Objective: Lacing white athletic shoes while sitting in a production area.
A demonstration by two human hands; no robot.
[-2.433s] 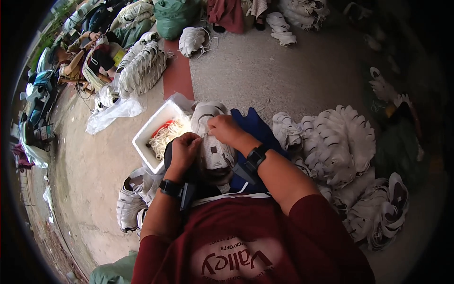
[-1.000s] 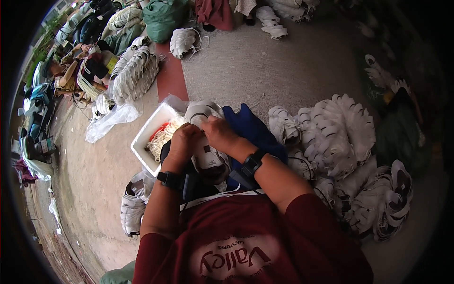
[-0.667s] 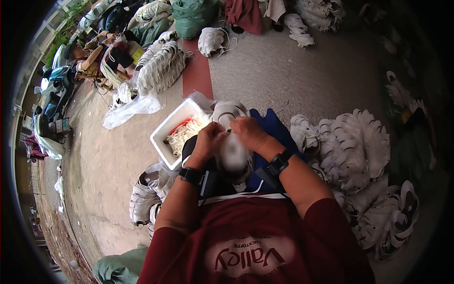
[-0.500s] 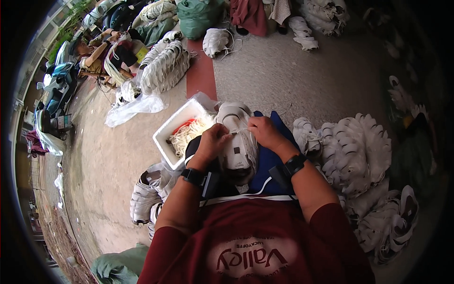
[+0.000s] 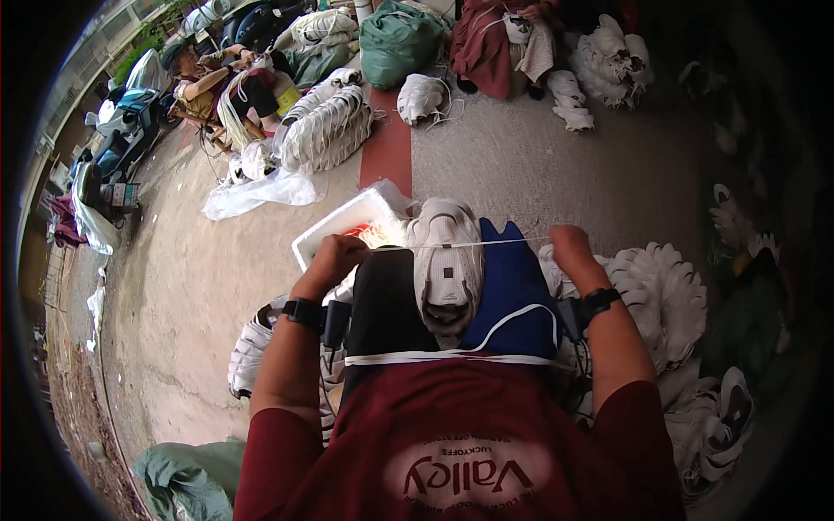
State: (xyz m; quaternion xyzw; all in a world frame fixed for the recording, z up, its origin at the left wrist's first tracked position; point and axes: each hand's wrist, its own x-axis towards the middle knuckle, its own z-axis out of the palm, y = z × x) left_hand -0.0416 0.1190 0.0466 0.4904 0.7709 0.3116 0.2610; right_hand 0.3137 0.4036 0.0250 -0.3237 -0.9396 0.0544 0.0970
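Observation:
A white shoe upper point(image 5: 449, 265) lies between my thighs, its heel opening toward me. A thin white shoelace point(image 5: 486, 244) runs taut sideways across it. My left hand point(image 5: 341, 256) is closed on one end of the lace, left of the shoe above my black trouser leg. Out to the right, past the blue cloth point(image 5: 521, 286), my right hand point(image 5: 570, 247) is closed on the other end. Behind my left hand stands a white foam box point(image 5: 356, 214) with pale laces and something red in it, partly hidden by that hand.
White shoe uppers are piled to my right point(image 5: 660, 295) and left point(image 5: 252, 352). A green sack point(image 5: 195, 473) lies at lower left. Ahead are a stacked row of uppers point(image 5: 328, 130), another green sack point(image 5: 400, 43) and a seated person point(image 5: 213, 91). Scooters point(image 5: 126, 130) stand at far left.
My hands have moved apart from close over the shoe, stretching the lace between them. The view has shifted slightly, showing more of the person's lap ahead.

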